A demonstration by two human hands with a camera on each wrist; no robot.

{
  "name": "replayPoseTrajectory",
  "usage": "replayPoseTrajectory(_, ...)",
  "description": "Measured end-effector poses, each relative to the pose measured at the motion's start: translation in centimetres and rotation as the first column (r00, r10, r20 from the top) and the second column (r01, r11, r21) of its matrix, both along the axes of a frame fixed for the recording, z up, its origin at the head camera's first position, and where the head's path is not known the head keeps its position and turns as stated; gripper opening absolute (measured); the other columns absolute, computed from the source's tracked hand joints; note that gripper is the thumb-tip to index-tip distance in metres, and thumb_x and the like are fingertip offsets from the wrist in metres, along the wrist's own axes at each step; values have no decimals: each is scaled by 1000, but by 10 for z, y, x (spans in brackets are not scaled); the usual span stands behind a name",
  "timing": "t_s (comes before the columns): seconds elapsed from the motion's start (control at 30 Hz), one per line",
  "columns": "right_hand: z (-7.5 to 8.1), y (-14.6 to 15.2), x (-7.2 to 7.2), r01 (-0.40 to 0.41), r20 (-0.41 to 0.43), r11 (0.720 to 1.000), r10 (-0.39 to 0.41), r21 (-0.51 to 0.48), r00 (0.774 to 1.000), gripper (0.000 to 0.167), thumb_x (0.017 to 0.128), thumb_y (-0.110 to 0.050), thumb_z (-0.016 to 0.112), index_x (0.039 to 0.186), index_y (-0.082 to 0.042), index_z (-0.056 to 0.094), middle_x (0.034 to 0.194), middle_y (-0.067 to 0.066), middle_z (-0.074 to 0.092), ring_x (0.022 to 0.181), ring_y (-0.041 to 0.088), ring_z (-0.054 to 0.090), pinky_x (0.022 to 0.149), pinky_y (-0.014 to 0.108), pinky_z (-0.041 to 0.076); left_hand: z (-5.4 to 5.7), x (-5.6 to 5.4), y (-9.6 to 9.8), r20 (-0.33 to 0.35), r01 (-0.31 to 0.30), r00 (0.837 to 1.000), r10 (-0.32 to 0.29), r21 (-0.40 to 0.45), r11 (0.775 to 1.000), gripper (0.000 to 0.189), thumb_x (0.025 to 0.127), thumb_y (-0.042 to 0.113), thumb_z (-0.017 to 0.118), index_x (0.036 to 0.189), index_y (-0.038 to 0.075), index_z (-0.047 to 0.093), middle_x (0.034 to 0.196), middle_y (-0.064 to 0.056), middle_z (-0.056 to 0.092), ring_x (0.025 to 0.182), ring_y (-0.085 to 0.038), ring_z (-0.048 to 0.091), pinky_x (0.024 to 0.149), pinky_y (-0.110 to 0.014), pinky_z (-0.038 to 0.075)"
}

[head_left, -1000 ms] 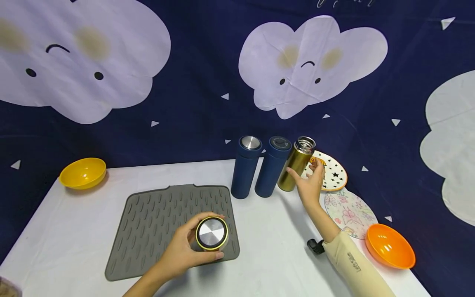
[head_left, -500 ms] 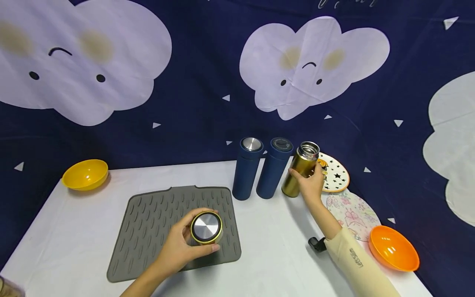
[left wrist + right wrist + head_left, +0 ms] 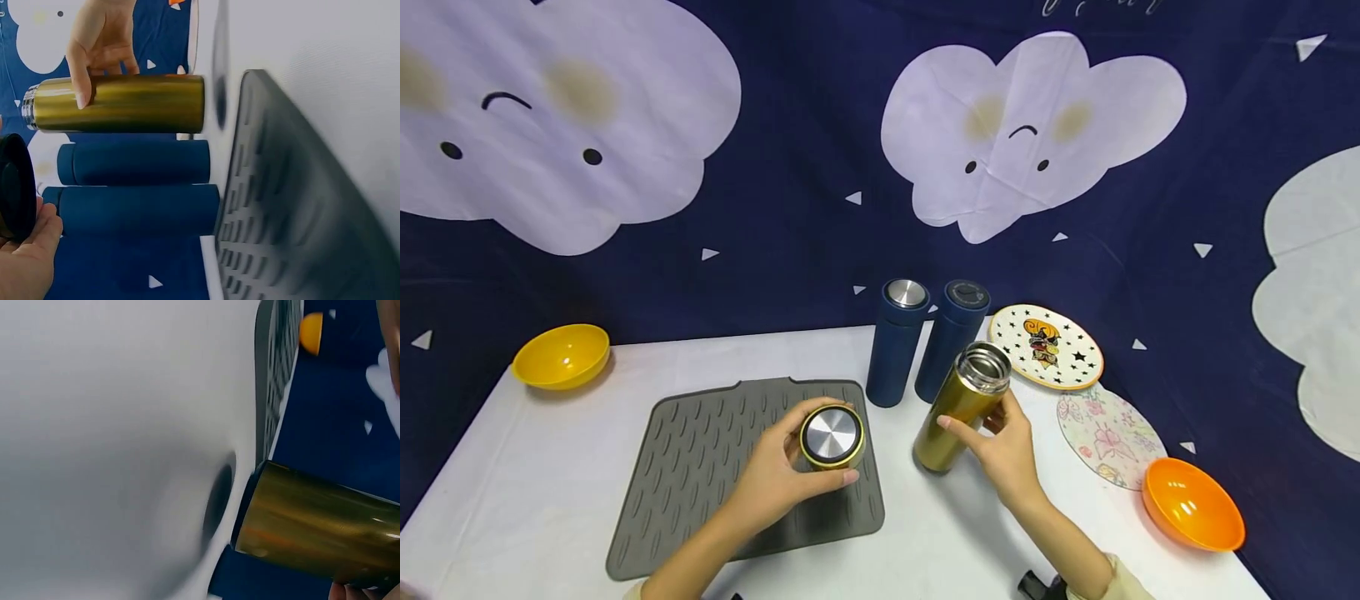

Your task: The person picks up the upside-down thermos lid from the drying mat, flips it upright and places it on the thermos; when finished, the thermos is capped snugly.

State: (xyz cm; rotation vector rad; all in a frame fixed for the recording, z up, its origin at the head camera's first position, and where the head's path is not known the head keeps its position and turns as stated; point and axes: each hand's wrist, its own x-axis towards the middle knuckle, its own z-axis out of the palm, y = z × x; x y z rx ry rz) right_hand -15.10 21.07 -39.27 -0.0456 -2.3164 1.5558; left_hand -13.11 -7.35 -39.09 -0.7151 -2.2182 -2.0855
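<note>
Above the grey ridged mat point(image 3: 700, 467), my left hand point(image 3: 771, 471) holds a gold-rimmed bottle lid point(image 3: 832, 433) between thumb and fingers, its silver top facing up. The left wrist view shows the lid's black underside point(image 3: 15, 187). To the right, my right hand point(image 3: 1006, 458) grips an uncapped gold thermos bottle point(image 3: 947, 421) around its body, steel mouth upward. A gap between the bottle's base point(image 3: 250, 506) and its shadow in the right wrist view shows it is off the table. Two capped navy thermos bottles point(image 3: 893, 358) point(image 3: 943, 346) stand upright behind.
A yellow bowl point(image 3: 561, 358) sits at the back left. On the right are a star-patterned plate point(image 3: 1071, 354), a round floral mat point(image 3: 1108, 437) and an orange bowl point(image 3: 1193, 504). A dark blue cloth with clouds point(image 3: 805, 208) hangs behind the white table point(image 3: 925, 542).
My right hand has taken hold of the gold bottle and brought it from beside the plate toward me and leftward. My left hand still holds the lid over the mat, with little movement.
</note>
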Motion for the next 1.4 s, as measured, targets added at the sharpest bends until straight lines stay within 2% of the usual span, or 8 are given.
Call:
replayPoseTrajectory(0.27,-20,-21,14,-54,-26,998,54,17,998,67,71,-11,89,130,-12,57,119,2,67,103,12,63,93,27,51,33,-19,23,-24,21,1000,-20,38,999,71,71,8,88,134,20,56,133,0,61,126,-26,56,106,-27,44)
replayPoseTrajectory(0.47,-28,-25,18,-57,-74,998,59,32,995,67,72,-12,88,131,-13,56,120,0,67,108,14,63,97,33,51,59,-36,57,11,65,998,-66,83,994,69,71,5,86,133,13,57,126,-5,63,113,-20,62,99,-33,51)
replayPoseTrajectory(0.67,-28,-24,19,-64,-80,997,68,52,994,64,75,-15,87,131,-14,55,120,1,67,112,16,61,100,42,49,73,-52,93,7,124,992,-125,79,989,67,73,6,85,133,9,55,124,-6,64,107,-18,65,95,-30,53)
replayPoseTrajectory(0.83,-29,-23,19,-89,-90,994,94,55,992,63,77,-15,86,131,-15,54,123,2,66,116,18,60,101,46,48,73,-55,110,-62,95,993,-97,-32,995,65,73,14,87,130,12,57,119,-3,65,104,-15,65,92,-29,53)
replayPoseTrajectory(0.97,-28,-24,19,-98,-93,993,104,67,990,60,78,-16,85,129,-14,54,123,3,66,116,22,61,100,48,49,66,-53,115,-82,50,995,-59,-110,993,64,73,18,88,129,15,58,115,-1,68,101,-14,66,87,-29,55)
replayPoseTrajectory(1.13,-27,-24,20,-107,-86,992,112,69,990,58,79,-18,85,128,-12,53,129,6,64,119,27,62,101,51,49,56,-52,116,-120,37,991,-55,-154,987,63,73,20,87,129,14,58,116,-2,69,100,-15,67,84,-27,55)
replayPoseTrajectory(1.3,-27,-23,20,-105,-86,992,110,65,990,51,78,-18,85,120,-13,55,126,5,65,119,28,62,102,52,49,47,-60,113,-122,146,980,-160,-123,982,66,76,18,85,135,12,55,121,-6,67,104,-17,66,89,-27,54)
replayPoseTrajectory(1.4,-28,-23,19,-103,-77,993,107,60,991,52,78,-17,85,120,-12,55,124,5,66,118,26,62,102,51,48,44,-66,110,-73,262,961,-266,-63,963,79,79,16,78,148,9,40,143,-13,52,126,-24,55,107,-36,45)
